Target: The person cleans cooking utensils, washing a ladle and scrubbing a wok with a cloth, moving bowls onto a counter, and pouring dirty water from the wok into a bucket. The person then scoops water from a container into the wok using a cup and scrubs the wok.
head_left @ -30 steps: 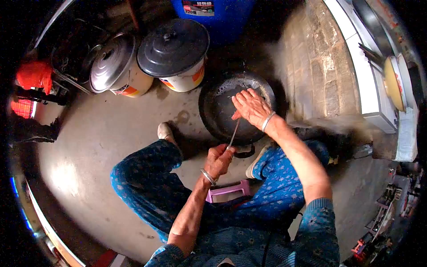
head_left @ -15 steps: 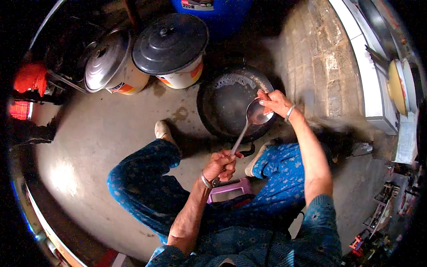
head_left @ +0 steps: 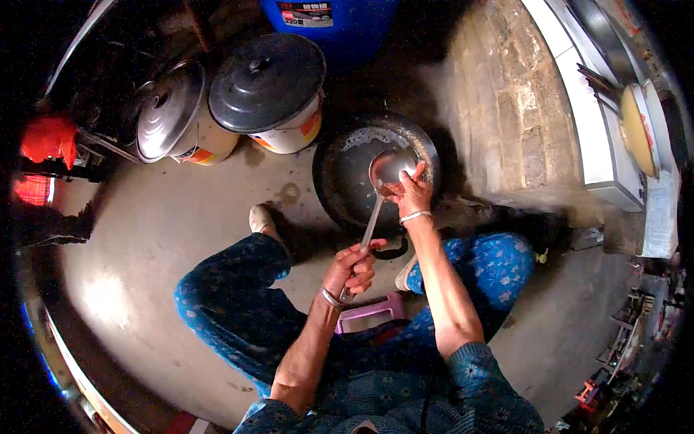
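Note:
My left hand (head_left: 348,270) is closed around the handle of a metal ladle (head_left: 373,220). The ladle's round bowl is held over a dark wok (head_left: 334,189) on the floor. Liquid and white foam show in the wok, along its far side. At the right edge of the ladle bowl, my right hand (head_left: 413,195) presses a crumpled reddish cloth (head_left: 393,189) against the metal. Most of that cloth is hidden under the fingers.
Two lidded buckets stand left of the wok, one with a black lid (head_left: 266,81), one with a silver lid (head_left: 170,112). Behind them is a blue barrel (head_left: 340,22). A brick wall (head_left: 513,108) rises on the right. A pink stool (head_left: 372,311) sits between my legs.
My right hand has moved left with the cloth around the ladle bowl's edge. The ladle bowl has shifted left and slightly up, while my left hand keeps its hold on the handle.

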### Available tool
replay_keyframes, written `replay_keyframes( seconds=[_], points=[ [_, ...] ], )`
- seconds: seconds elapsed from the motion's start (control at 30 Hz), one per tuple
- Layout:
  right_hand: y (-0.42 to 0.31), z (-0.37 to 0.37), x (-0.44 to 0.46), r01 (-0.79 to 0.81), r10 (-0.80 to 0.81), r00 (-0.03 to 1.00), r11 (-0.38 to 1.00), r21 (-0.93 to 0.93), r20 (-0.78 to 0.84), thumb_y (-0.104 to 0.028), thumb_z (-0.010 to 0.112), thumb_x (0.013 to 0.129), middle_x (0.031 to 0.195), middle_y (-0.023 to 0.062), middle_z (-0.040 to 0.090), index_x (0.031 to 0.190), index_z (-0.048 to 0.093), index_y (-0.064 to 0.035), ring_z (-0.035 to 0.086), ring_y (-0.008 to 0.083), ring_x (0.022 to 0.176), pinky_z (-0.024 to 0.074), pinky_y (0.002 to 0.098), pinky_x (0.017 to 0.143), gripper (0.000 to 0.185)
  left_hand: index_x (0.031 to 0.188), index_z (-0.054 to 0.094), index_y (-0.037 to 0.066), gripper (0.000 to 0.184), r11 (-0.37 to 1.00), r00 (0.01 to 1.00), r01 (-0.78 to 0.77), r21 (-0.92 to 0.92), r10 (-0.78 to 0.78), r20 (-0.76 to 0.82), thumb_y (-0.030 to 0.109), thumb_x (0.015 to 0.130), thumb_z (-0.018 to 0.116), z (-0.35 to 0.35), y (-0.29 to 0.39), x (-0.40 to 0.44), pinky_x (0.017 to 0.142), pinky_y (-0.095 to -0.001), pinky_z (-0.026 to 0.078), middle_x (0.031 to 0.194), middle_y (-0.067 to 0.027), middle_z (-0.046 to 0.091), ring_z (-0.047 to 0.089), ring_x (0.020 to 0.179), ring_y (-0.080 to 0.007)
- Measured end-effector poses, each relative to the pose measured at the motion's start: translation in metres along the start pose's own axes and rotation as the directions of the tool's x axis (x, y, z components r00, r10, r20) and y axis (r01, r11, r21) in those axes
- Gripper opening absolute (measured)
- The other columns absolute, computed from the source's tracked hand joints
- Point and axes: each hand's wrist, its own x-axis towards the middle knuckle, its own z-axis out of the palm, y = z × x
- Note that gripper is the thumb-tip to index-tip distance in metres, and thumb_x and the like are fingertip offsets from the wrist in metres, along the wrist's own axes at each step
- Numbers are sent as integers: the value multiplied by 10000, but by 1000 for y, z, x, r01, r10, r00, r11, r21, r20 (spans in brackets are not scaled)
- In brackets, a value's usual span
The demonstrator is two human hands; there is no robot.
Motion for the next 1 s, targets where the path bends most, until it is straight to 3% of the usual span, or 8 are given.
replay_keyframes(
  seconds=[0.17,0.3,0.4,0.43,0.57,0.63,0.83,1.0],
  points=[
    [6,10,-6,-29,24,999,992,119,38,-117,592,800,838,114,598,913,532,-43,632,246,679,547,422,601,148,1198,424,-30,360,999,998,-14,44,17,-56,186,910,414,1,6,-2,260,-214,224,531,27,332,260,315,-45],
    [-29,-22,39,170,-58,971,852,-495,234,-79,591,769,726,65,573,780,582,-2,583,166,546,524,310,505,78,1189,442,-19,344,978,994,39,206,-16,-110,177,908,418,-1,12,-4,269,-225,239,531,26,337,262,314,-60],
    [-80,3,32,317,133,890,507,-801,437,21,523,740,747,45,601,890,612,12,574,124,570,489,247,500,174,1167,470,12,311,934,977,105,343,-33,-208,171,904,430,3,11,-7,287,-230,246,532,31,341,266,323,-70],
    [-84,10,35,649,15,738,259,-716,675,66,483,727,782,66,642,918,625,1,607,132,655,499,248,565,247,1138,490,10,286,911,964,130,391,-24,-264,158,899,440,9,13,-8,303,-230,221,518,33,330,260,336,-65],
    [-73,40,14,869,417,492,-190,-456,764,49,510,663,785,75,659,758,690,-124,628,241,770,490,343,694,267,1065,535,17,237,776,925,203,598,48,-377,154,883,471,19,8,-5,327,-231,195,488,44,318,259,356,-56],
    [-76,62,-19,806,440,569,-465,-366,695,14,538,660,736,54,652,715,691,-165,618,246,768,482,348,701,242,1045,545,20,225,796,923,188,575,57,-382,159,880,480,19,12,-7,327,-230,195,485,46,324,261,355,-56],
    [-85,33,39,783,308,600,-36,-621,738,57,508,753,818,91,665,886,658,-31,638,162,734,503,260,660,219,1046,544,15,243,882,950,136,450,13,-312,179,873,498,11,24,-16,308,-231,216,499,30,375,291,338,-64],
    [-82,4,22,285,110,900,585,-759,422,-68,594,788,766,-13,603,965,622,-24,513,67,539,482,236,516,184,1112,510,-20,328,924,976,66,377,18,-215,198,867,512,-4,11,-5,281,-222,239,535,1,427,309,323,-71]
  ],
)
